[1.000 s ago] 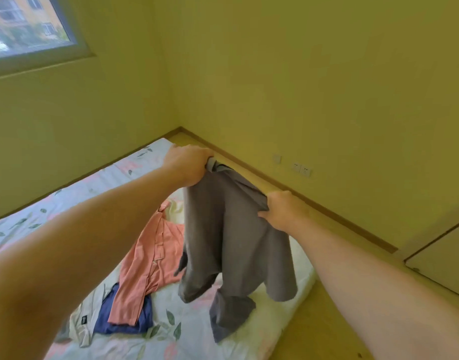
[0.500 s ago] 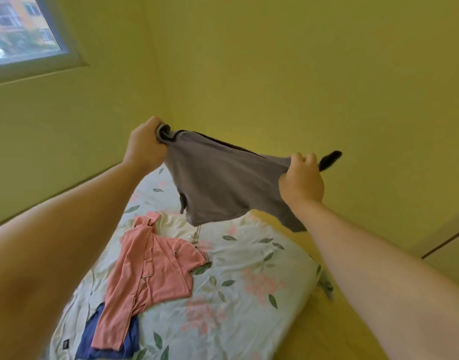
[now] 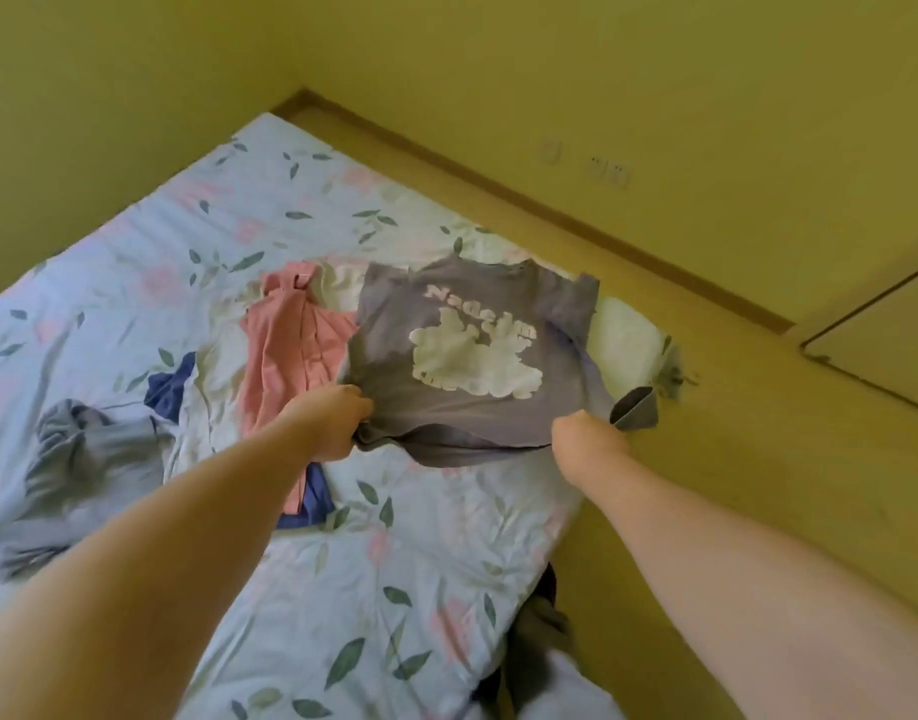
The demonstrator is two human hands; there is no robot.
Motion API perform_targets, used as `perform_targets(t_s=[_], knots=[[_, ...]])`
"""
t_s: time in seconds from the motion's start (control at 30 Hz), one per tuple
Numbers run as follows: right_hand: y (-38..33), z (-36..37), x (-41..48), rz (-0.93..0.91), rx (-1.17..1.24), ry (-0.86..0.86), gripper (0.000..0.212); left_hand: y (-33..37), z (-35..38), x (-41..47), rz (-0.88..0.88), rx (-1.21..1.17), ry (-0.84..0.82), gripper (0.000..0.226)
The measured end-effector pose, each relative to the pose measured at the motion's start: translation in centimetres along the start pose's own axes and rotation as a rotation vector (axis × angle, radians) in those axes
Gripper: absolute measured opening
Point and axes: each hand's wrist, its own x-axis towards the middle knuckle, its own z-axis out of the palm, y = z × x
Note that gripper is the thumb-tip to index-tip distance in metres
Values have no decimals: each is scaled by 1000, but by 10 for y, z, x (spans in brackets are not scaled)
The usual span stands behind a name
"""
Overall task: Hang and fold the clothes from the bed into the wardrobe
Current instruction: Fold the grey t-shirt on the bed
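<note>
Because the grey shirt on the bed at twelve o'clock is soft, light and floppy, your left hand and right hand, both curled tight on its near edge at nine and three o'clock, hold good spots.

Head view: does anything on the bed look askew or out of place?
The grey T-shirt, gripped at its near edge by the left hand and right hand, lies skewed: one edge overlaps the pink shirt, and a sleeve juts off the bed at right. A dark garment slumps off that side too.
</note>
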Motion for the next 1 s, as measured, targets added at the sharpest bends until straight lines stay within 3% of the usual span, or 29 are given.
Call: perform_targets(t_s=[0.1,0.23,0.37,0.43,0.6,0.7,0.8,1.0], knots=[[-26,58,-3,-22,-68,-114,33,3,76,-7,100,221,-140,28],[-54,124,-12,-79,-162,-220,30,13,155,-26,200,483,-202,25],[-73,165,-22,-137,-244,-259,31,19,201,-40,199,517,-287,24],[-81,181,-26,-176,-320,-275,20,20,218,-45,191,536,-300,20],[-101,231,-30,-307,-474,-371,30,23,275,-59,146,589,-457,19],[-110,270,-28,-356,-533,-440,24,24,318,-70,132,559,-461,20],[-120,313,-27,-396,-548,-499,19,29,350,-82,136,512,-525,22],[-138,392,-32,-385,-447,-569,34,34,405,-94,49,539,-647,26]])
